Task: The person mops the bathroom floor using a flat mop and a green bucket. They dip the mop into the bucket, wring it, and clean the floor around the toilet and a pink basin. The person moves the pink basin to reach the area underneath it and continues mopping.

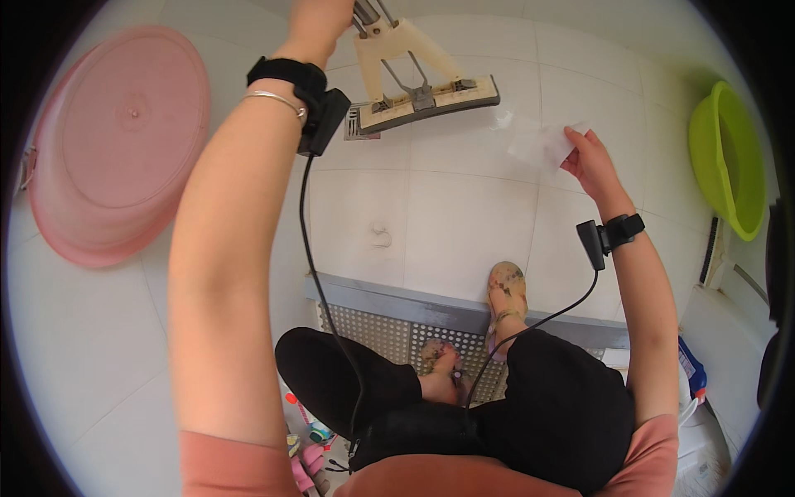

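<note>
My left hand [323,21] reaches up to the top edge of the view and is closed at the metal pole of a sponge mop; its fingertips are partly cut off. Below it the mop's cream-coloured head [431,105], with a dark grey sponge strip, is tilted over the white tiled floor [464,207]. One end of the head partly covers a metal floor drain [354,124]. To the right, my right hand [592,166] pinches a thin white sheet [538,149], like a tissue or wipe, just above the tiles. A few dark hairs [380,234] lie on the floor between my hands and feet.
A large pink basin [124,116] leans on the left wall, a green basin [714,157] on the right. A grey raised sill [397,302] crosses before me, with a perforated mat [373,331] behind it. A blue bottle [691,369] stands lower right. Black cables hang from both wrists.
</note>
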`<state>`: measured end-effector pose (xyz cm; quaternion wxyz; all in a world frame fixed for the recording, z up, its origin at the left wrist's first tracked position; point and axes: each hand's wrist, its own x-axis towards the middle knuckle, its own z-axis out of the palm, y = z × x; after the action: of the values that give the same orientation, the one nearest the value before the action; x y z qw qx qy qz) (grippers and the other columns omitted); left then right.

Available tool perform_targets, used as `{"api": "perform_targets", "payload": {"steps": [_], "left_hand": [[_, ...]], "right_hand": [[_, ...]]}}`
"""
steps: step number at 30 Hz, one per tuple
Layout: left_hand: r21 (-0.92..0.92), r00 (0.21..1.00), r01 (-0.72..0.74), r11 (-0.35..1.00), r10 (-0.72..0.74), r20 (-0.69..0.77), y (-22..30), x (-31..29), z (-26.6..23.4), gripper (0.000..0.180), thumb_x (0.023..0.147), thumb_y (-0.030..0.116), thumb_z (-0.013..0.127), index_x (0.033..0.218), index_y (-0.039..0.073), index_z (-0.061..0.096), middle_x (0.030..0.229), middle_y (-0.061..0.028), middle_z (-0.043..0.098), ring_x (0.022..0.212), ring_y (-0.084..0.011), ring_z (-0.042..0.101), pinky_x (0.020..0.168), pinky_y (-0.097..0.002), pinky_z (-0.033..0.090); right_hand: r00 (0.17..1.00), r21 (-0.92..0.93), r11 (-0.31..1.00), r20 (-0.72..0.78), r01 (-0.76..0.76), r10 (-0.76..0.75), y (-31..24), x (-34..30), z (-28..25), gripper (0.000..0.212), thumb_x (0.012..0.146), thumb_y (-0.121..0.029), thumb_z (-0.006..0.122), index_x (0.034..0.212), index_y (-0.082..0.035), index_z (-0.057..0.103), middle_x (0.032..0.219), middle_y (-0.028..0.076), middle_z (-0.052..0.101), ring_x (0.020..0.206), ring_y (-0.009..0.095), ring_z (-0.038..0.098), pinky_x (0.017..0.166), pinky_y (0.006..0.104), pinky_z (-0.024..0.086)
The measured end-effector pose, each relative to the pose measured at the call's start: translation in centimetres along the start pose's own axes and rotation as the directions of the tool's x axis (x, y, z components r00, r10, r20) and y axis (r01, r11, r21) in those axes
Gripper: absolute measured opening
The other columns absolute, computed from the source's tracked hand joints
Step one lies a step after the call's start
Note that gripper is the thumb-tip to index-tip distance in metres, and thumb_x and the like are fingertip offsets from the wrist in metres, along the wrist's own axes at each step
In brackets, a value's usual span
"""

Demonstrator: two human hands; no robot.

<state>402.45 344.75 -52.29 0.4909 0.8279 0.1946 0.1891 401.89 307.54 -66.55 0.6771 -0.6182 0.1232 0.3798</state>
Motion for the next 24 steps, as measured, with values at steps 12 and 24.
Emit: {"api": "perform_targets", "payload": {"steps": [12,24], "left_hand": [[-0.017,0.999,0.049,0.999,-0.049,-0.004,12.8,0.1,0.8,0.025,0.085,0.027,0.059,0.091,0.004,0.053,0.075,-0.0056,0.057,0.064,-0.0165,0.058,0.058,-0.0322,0.052],[-0.132,0.994,-0.068,0.989,0.078,0.076,14.7,-2.9,3.3,0.024,0.086,0.026,0.058,0.089,0.003,0.053,0.077,-0.0078,0.057,0.068,-0.0188,0.059,0.062,-0.0338,0.053]], "right_hand": [[0.993,0.286,0.955,0.108,-0.081,0.051,3.6,-0.2,4.1,0.023,0.087,-0.015,0.051,0.106,-0.007,0.043,0.100,0.005,0.055,0.090,0.018,0.056,0.079,0.0340,0.048],[0.985,0.442,0.897,0.160,-0.011,-0.067,2.1,-1.9,7.5,0.029,0.085,-0.017,0.054,0.110,-0.010,0.042,0.106,0.004,0.050,0.097,0.017,0.051,0.083,0.0367,0.045]]}}
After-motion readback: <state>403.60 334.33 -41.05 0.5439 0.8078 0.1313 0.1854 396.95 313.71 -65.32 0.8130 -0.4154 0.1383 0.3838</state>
